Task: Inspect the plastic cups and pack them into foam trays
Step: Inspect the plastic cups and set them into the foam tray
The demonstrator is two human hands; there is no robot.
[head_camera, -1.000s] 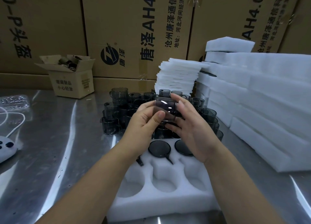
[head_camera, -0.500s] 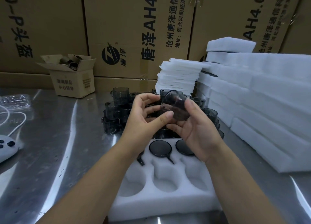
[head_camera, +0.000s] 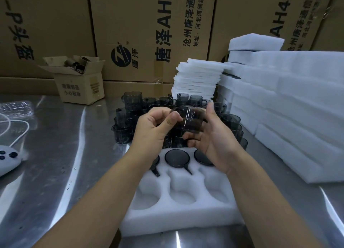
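1. Supply. A small carton (head_camera: 80,84) stands at the far left of the table (head_camera: 55,154), well apart from the work. The loose cups (head_camera: 128,121) stand bunched mid-table, just beyond the foam tray (head_camera: 178,218). This placement probably keeps each pick short.

2. Grip. The left hand (head_camera: 152,134) pinches the left end of one cup (head_camera: 191,121) between thumb and forefinger, with the other fingers curled in. The right hand (head_camera: 216,143) cradles the same cup, fingers curled beneath it and thumb raised by its right end. The cup is held in the air above the far edge of the tray. Holding it by the ends leaves the smoky wall uncovered, which suits inspection.

3. Orientation. The cup lies on its side. Its long axis runs roughly left to right. Which end is the mouth cannot be told, and the handle cannot be made out.

4. Tray. The tray sits at the near edge of the table. Its far row holds three packed cups (head_camera: 177,158), with handles pointing toward the near edge. The three near pockets are unfilled. Judgement: the held cup goes into the near row once passed.

5. Stock. Foam sheets (head_camera: 199,76) and foam blocks (head_camera: 301,106) are stacked along the right side, near at hand for the next tray.
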